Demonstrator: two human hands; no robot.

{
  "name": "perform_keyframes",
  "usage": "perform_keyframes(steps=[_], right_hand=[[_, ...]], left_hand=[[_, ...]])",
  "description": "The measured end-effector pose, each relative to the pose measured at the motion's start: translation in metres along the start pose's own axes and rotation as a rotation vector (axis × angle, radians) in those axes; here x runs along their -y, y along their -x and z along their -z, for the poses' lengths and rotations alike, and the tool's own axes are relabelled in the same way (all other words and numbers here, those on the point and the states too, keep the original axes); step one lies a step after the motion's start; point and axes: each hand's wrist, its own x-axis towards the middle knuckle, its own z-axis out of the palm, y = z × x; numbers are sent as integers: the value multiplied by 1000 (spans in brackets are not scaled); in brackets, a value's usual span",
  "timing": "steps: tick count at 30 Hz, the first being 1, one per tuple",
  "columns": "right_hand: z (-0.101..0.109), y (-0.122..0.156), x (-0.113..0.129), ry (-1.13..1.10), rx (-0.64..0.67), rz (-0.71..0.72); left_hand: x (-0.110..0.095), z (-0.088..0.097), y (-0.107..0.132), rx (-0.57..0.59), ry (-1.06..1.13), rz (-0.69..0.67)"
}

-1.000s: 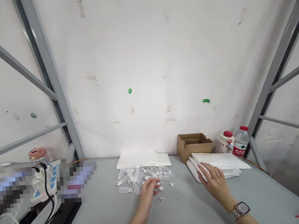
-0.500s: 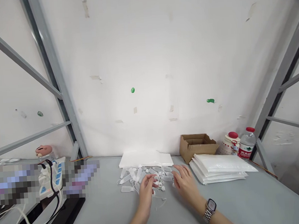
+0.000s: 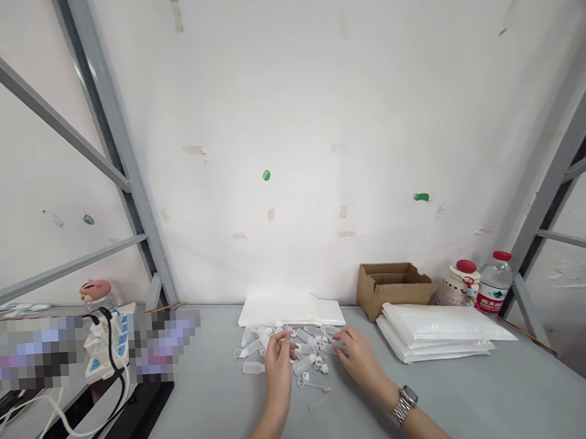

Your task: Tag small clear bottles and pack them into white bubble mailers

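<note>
A loose pile of small translucent plastic bottles (image 3: 253,367) and white caps lies on the grey table, several caps with thin straps. My left hand (image 3: 279,373) is over the left part of the pile, its fingers loosely curved and apart, with nothing visible in them. Just right of its fingertips lies a bottle (image 3: 304,364). Nearer to me are a white cap (image 3: 305,378) and a thin strap piece (image 3: 326,390). At the pile's right edge, my right hand (image 3: 362,363) has thumb and forefinger apart; no held item shows. The fingers partly cover pieces beneath them.
Behind the pile lies a flat white stack (image 3: 279,310). To the right are white plastic packets (image 3: 438,323), an open cardboard box (image 3: 394,293), a red-lidded jar (image 3: 458,285) and a water bottle (image 3: 495,283). A power strip (image 3: 100,364) with cables stands left.
My left hand has shifted slightly left, its fingers lifting away from the pieces and uncovering a bottle and a cap. My right hand has edged over the pile's right side. The view has turned slightly left.
</note>
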Motion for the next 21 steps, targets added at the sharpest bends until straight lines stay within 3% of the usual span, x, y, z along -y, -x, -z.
perform_keyframes(steps=[5, 9, 13, 16, 21], right_hand=[[-1, 3, 4, 66, 95, -16], [-2, 8, 2, 54, 97, -11], [-1, 9, 1, 10, 60, -11], [0, -2, 5, -35, 54, -86], [-8, -51, 12, -55, 135, -365]], left_hand=[[-5, 20, -20, -114, -273, -159], [-10, 48, -39, -241, -800, -263], [-7, 65, -49, -107, -1207, -425], [-2, 68, -52, -36, -1290, -470], [0, 65, -52, -65, -1298, -479]])
